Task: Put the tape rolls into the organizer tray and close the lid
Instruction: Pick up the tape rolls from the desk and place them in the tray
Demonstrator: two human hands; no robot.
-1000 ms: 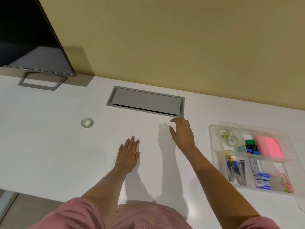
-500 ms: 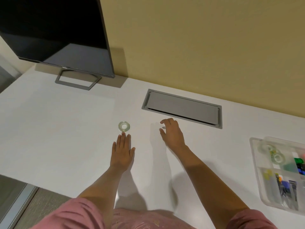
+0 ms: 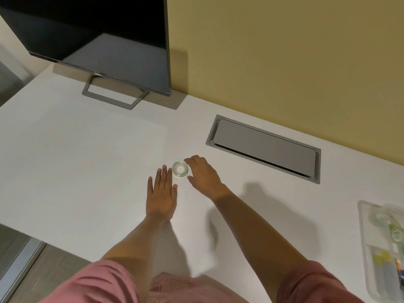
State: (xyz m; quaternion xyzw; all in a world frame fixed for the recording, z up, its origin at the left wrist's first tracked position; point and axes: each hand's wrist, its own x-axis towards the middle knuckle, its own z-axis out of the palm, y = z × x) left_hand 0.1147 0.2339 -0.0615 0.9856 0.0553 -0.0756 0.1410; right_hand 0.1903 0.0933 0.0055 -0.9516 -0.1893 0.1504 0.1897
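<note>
Head view: at frame centre a clear tape roll lies flat on the white desk. The right hand curves around it, thumb and fingers spread, not yet pinching. The left hand lies flat, fingers together, just beside it. The organizer tray sits at the lower right edge, holding other rolls.

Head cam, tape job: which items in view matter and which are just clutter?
Job:
loose tape roll
organizer tray
tape rolls in the tray
left hand
right hand

Clutter:
monitor
grey cable hatch
</note>
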